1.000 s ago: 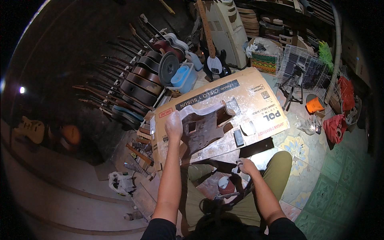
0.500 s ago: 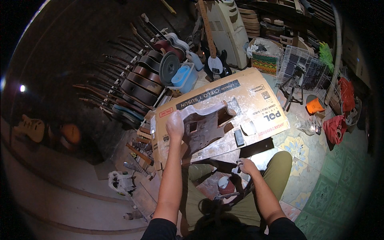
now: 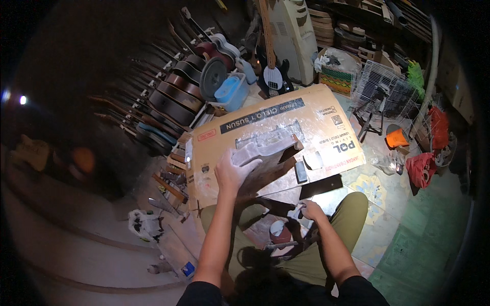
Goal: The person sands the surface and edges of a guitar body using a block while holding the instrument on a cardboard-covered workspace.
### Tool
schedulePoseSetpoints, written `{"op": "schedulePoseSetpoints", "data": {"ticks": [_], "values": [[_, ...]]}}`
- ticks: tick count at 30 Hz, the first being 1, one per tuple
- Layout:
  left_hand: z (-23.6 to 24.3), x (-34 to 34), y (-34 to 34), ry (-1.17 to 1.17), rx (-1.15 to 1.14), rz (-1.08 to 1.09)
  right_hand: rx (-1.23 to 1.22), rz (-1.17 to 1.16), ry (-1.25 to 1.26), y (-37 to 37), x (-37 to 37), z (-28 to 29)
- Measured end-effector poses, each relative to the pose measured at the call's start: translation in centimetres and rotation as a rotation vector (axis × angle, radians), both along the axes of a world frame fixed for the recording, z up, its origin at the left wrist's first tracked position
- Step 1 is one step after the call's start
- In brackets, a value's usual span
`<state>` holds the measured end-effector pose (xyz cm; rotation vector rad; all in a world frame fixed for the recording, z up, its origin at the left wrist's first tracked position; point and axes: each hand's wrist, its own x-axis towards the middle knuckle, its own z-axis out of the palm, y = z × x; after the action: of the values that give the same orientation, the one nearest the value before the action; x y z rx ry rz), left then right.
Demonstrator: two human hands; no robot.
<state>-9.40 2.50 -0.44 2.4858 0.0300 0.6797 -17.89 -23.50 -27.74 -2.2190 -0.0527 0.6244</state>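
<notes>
Two bare hands beside one wooden guitar body (image 3: 265, 149), taken as the centre of the clock: tilted, with pale rim toward 12 and darker face toward 6, over a large cardboard sheet (image 3: 209, 153); impossible to tell how much of it touches. At 8, the left hand (image 3: 232, 173), clamped over the rim with thumb laid along the face. At 5, past the near edge of the cardboard, the right hand (image 3: 310, 210), with fingers curled by a dark shape in shadow; impossible to tell whether closed on anything.

From 11 round to 1, a broad band of open cardboard up to the far edge, as room for moving. Tighter toward 4, with a dark block (image 3: 300, 172) near the body. Beyond the right edge, from 3 to 4, pale patterned tiles (image 3: 370, 186). Close in at 5, an olive-clad knee (image 3: 356, 206).

At 11, a clear tub (image 3: 238, 102) with a blue basin (image 3: 226, 91) inside, and a round grey lid (image 3: 213, 79) leaning alongside. At 1, a patterned box (image 3: 334, 81) with white plastic (image 3: 334, 60) heaped in its top. Toward 3, an orange pail (image 3: 396, 137), contents hidden. At 6, between the legs, a maroon pot (image 3: 280, 236) with a pale top.
</notes>
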Motion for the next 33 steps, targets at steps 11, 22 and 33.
{"op": "schedulePoseSetpoints", "data": {"ticks": [11,22,33], "values": [[-7.1,-12.6,-3.7,-0.107,0.008,-0.261,-0.144,0.02,-0.022,-2.3,-1.5,-2.5],[-9.6,-18.1,-5.9,0.064,0.094,-0.319,-0.328,0.062,0.101,-2.5,-1.6,-0.6],[-10.5,-19.0,-6.1,0.057,0.1,-0.32,-0.366,0.318,-0.022,-4.8,-0.8,-10.7]]}}
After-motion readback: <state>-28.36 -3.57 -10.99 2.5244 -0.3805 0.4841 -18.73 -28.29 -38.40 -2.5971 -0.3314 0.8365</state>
